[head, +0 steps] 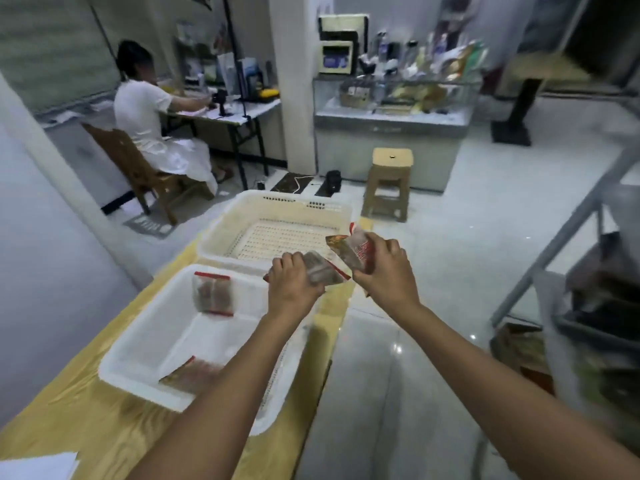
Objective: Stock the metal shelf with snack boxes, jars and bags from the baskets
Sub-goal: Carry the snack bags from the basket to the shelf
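Yellow bench (86, 410) carries near basket (149, 396) w/ two snack bags (213, 294) inside; left hand (292, 282) fingers (289, 261) clamp clear bag (323, 271), right hand (388, 268) fingers clamp printed bag (353, 249), both above bench edge; pick-up looks done; next prob. swing right to metal shelf (571, 237).

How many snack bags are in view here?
4 snack bags: one in the left hand, one in the right hand, two in the near basket. The blurred shelf may hide more.

2 bags (214, 293) in near basket (138, 355); shelf (568, 216) right.
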